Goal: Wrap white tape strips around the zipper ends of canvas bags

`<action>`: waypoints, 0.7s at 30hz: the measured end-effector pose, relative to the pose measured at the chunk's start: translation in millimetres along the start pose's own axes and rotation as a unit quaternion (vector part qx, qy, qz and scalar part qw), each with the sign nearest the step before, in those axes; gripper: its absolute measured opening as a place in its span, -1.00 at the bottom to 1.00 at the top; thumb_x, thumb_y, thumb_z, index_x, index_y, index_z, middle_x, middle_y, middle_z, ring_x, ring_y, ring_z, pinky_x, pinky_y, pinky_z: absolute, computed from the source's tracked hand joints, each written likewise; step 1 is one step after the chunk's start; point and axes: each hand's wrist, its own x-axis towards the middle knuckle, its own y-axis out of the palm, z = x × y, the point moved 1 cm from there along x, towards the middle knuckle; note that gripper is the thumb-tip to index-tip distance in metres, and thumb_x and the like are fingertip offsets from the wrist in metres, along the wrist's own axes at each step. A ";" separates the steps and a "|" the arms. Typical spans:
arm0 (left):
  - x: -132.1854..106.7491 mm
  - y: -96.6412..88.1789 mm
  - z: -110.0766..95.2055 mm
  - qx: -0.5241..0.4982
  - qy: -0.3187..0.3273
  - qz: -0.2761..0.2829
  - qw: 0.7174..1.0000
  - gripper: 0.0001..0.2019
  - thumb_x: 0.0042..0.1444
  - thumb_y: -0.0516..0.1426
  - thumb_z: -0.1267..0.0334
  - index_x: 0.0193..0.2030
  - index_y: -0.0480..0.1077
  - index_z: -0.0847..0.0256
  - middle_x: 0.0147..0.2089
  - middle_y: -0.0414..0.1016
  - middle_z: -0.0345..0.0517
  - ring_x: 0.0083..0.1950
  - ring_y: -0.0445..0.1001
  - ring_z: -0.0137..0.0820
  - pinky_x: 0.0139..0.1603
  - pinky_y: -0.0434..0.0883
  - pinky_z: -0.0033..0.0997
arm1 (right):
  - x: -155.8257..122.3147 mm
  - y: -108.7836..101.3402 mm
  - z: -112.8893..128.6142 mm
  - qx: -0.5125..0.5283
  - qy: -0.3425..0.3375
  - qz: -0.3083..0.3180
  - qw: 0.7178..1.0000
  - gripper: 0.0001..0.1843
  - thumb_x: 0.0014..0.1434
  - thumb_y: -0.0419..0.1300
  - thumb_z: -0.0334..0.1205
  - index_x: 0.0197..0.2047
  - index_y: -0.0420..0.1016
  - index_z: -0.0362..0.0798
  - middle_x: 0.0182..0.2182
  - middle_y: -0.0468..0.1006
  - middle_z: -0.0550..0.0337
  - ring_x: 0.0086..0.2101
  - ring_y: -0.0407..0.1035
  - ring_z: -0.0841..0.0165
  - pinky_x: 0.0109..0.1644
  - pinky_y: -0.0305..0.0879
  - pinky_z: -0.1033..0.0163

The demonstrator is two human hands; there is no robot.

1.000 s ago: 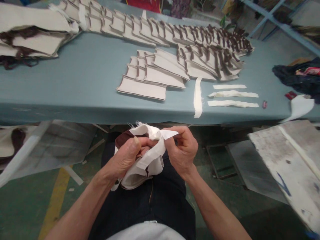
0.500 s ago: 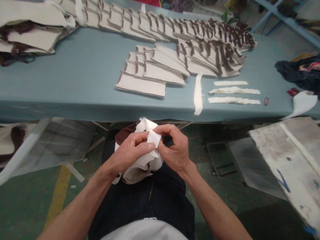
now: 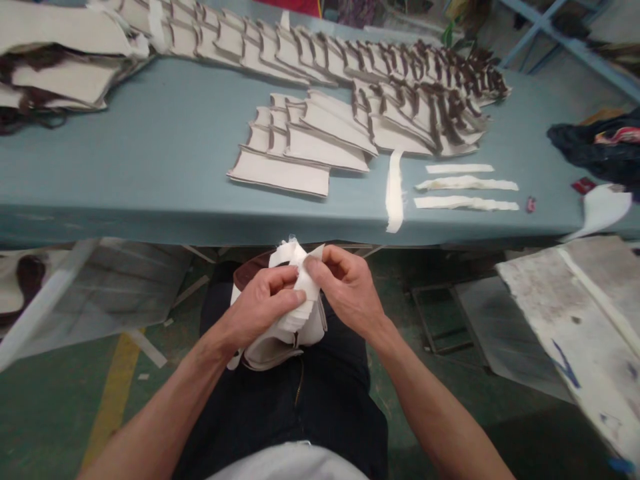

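Over my lap, both hands grip a bundle of white fabric pieces [image 3: 290, 327] with a dark brown edge. My left hand [image 3: 260, 303] wraps the bundle from the left, fingers closed on it. My right hand [image 3: 347, 290] pinches the top white piece between thumb and fingers. The bundle rests on my dark trousers just below the front edge of the blue-grey table [image 3: 150, 173].
On the table lie fanned rows of cream pieces with brown trim [image 3: 300, 143], a long row behind [image 3: 400, 67], a stack at far left [image 3: 55, 60], and white strips [image 3: 465, 193], one hanging over the edge [image 3: 394, 193]. Dark cloth [image 3: 595, 147] at right. A dirty board [image 3: 585, 320] stands at lower right.
The white strip that stuck out to the right has been folded in toward the bundle. My hands have closed together and shifted slightly left.
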 end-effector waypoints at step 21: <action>-10.2 17.1 -7.4 0.166 0.073 -0.072 0.981 -0.39 0.34 0.05 -0.28 -0.44 0.41 0.26 -0.46 0.25 -0.22 -0.43 0.18 -0.45 -0.44 0.13 -0.48 | 51.5 -42.0 35.5 -0.022 -0.097 -0.218 0.971 -0.58 0.25 0.27 0.06 -0.50 0.32 -0.01 -0.60 0.24 0.39 -0.54 0.12 0.47 -0.47 0.06 0.31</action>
